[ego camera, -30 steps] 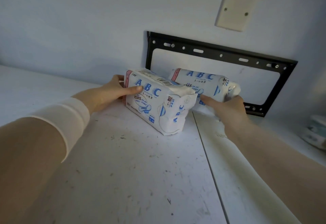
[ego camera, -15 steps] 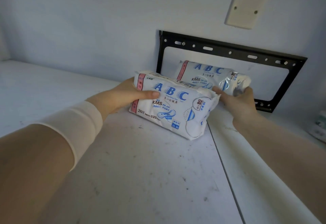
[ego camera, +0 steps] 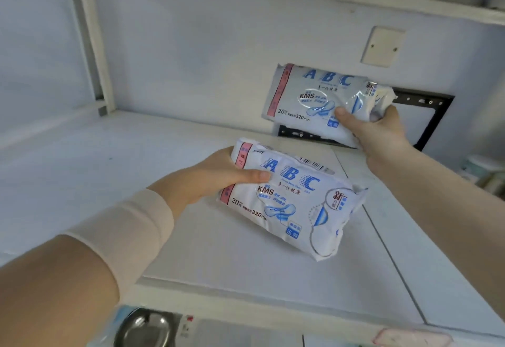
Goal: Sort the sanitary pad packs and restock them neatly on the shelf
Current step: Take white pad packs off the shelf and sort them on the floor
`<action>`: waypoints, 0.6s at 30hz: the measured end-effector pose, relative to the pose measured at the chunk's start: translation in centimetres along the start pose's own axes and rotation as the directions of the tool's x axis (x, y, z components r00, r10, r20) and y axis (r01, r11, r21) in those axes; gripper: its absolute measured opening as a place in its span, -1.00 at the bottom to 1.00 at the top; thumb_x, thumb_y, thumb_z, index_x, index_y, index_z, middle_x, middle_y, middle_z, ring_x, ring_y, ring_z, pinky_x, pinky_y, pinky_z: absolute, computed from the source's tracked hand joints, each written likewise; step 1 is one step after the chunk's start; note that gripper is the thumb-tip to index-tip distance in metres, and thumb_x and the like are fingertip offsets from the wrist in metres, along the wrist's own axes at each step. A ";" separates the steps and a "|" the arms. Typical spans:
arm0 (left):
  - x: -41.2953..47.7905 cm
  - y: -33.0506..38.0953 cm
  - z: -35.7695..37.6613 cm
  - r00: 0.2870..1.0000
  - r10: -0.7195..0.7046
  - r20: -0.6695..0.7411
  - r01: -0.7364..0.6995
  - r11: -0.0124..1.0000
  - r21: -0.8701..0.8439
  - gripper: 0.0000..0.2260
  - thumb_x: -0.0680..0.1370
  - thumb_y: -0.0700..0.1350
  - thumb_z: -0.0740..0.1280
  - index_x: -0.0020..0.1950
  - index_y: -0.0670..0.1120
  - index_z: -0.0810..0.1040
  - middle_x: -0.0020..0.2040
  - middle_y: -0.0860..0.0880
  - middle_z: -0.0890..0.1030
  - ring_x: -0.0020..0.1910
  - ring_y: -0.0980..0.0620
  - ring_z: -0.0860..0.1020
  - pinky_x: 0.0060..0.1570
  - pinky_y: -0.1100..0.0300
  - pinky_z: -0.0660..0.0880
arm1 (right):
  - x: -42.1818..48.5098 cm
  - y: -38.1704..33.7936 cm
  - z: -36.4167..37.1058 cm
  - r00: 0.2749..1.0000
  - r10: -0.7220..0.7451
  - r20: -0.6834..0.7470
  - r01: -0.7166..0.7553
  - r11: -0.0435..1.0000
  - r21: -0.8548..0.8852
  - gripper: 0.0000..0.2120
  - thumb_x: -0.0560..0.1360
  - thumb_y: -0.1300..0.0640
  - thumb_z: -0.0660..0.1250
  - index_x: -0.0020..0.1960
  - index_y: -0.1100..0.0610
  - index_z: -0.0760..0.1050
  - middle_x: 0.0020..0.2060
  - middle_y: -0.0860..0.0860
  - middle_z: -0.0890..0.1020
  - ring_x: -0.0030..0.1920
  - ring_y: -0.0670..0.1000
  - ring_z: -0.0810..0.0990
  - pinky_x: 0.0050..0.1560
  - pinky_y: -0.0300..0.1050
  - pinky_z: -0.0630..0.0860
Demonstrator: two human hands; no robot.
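At centre frame, the left hand [ego camera: 216,174] grasped a white-and-blue pad pack [ego camera: 292,199] by its pink end, above the white shelf [ego camera: 82,172]. At upper right, the right hand [ego camera: 374,131] gripped a second pack [ego camera: 314,95], raised before a black wall bracket [ego camera: 434,117].

Left-hand pack [ego camera: 295,204] and right-hand pack [ego camera: 314,95] are both white with blue ABC lettering and a pink end stripe; shelf [ego camera: 109,169] is white, bracket [ego camera: 435,120] past the right fingers [ego camera: 343,114] is black.
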State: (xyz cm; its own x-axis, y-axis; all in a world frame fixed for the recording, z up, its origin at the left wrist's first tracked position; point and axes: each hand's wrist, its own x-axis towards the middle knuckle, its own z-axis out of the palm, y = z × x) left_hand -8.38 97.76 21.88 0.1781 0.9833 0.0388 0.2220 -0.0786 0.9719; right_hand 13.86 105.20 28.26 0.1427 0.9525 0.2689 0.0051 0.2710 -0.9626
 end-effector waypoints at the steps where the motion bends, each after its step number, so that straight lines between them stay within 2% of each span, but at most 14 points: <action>1: -1.5 0.5 -0.1 1.000 -0.012 -0.003 0.012 1.000 -0.006 -0.66 0.26 -0.01 0.48 0.01 0.10 0.56 -0.13 0.13 0.69 -0.12 0.14 0.66 -0.16 0.31 0.57 | -1.2 -0.7 0.3 0.999 0.025 0.021 -0.026 0.999 0.029 -0.49 0.34 0.18 0.50 0.16 0.11 0.28 0.01 -0.03 0.55 -0.06 -0.07 0.61 -0.14 -0.27 0.59; 3: -4.5 1.3 -0.4 0.999 -0.047 -0.027 0.046 0.999 -0.029 -0.71 0.30 -0.06 0.46 -0.01 0.08 0.56 -0.17 0.14 0.69 -0.16 0.15 0.66 -0.24 0.34 0.56 | -3.5 -2.0 1.0 0.994 0.073 0.080 -0.079 0.994 0.072 -0.49 0.35 0.21 0.49 0.16 0.11 0.28 0.03 -0.01 0.57 -0.05 -0.06 0.62 -0.09 -0.22 0.60; 6: -9.2 2.6 -0.6 0.995 -0.091 -0.051 0.090 0.995 -0.034 -0.65 0.25 -0.02 0.49 0.01 0.06 0.57 -0.13 0.10 0.70 -0.13 0.10 0.66 -0.21 0.28 0.57 | -6.9 -3.3 1.5 0.982 0.123 0.145 -0.140 0.984 0.113 -0.48 0.32 0.21 0.51 0.15 0.12 0.30 0.08 0.03 0.59 0.00 -0.02 0.63 0.06 -0.07 0.57; 8: -12.5 3.0 -0.6 0.990 -0.115 -0.086 0.113 0.993 -0.026 -0.61 0.23 0.01 0.53 0.02 0.05 0.57 -0.12 0.08 0.70 -0.12 0.08 0.67 -0.16 0.22 0.58 | -9.2 -3.7 1.7 0.969 0.158 0.189 -0.183 0.975 0.125 -0.42 0.31 0.19 0.52 0.22 0.16 0.31 0.11 0.05 0.60 0.02 -0.01 0.64 0.10 -0.04 0.56; 11: -17.5 3.5 -0.3 0.971 -0.167 -0.169 0.168 0.986 -0.006 -0.56 0.20 0.06 0.49 0.04 0.03 0.57 -0.12 0.05 0.70 -0.13 0.05 0.67 -0.12 0.15 0.58 | -12.8 -4.1 1.9 0.948 0.204 0.246 -0.244 0.959 0.145 -0.34 0.28 0.17 0.54 0.29 0.15 0.31 0.13 0.05 0.60 0.04 -0.01 0.64 0.14 0.01 0.55; 13: -20.7 3.3 0.1 0.954 -0.210 -0.214 0.219 0.976 0.015 -0.59 0.21 0.08 0.52 0.01 0.03 0.58 -0.15 0.06 0.70 -0.16 0.05 0.67 -0.13 0.11 0.59 | -15.3 -4.2 1.9 0.932 0.222 0.286 -0.272 0.950 0.150 -0.34 0.29 0.17 0.54 0.29 0.14 0.30 0.14 0.03 0.60 0.06 -0.01 0.63 0.14 0.01 0.54; 16: -25.0 2.6 1.1 0.926 -0.285 -0.247 0.294 0.956 0.001 -0.50 0.16 0.12 0.53 0.05 0.00 0.59 -0.09 -0.01 0.70 -0.09 -0.04 0.67 -0.01 -0.04 0.57 | -19.2 -4.0 1.7 0.913 0.217 0.345 -0.281 0.948 0.148 -0.37 0.31 0.19 0.53 0.30 0.15 0.33 0.12 0.03 0.62 0.04 -0.02 0.65 0.06 -0.05 0.59; 18: -27.7 2.2 1.9 0.909 -0.323 -0.262 0.338 0.941 0.012 -0.48 0.13 0.17 0.49 0.03 0.01 0.60 -0.09 -0.01 0.70 -0.08 -0.04 0.66 0.03 -0.06 0.56 | -21.9 -3.9 1.6 0.904 0.231 0.359 -0.299 0.943 0.146 -0.36 0.32 0.19 0.52 0.31 0.15 0.32 0.13 0.03 0.61 0.04 -0.02 0.64 0.05 -0.07 0.59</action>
State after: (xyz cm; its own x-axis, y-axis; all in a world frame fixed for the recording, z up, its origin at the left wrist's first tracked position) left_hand -10.98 69.98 22.48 -0.1608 0.9626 -0.2180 0.2803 0.2564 0.9250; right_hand 9.14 83.49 26.17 -0.2249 0.9738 0.0328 -0.1823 -0.0090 -0.9832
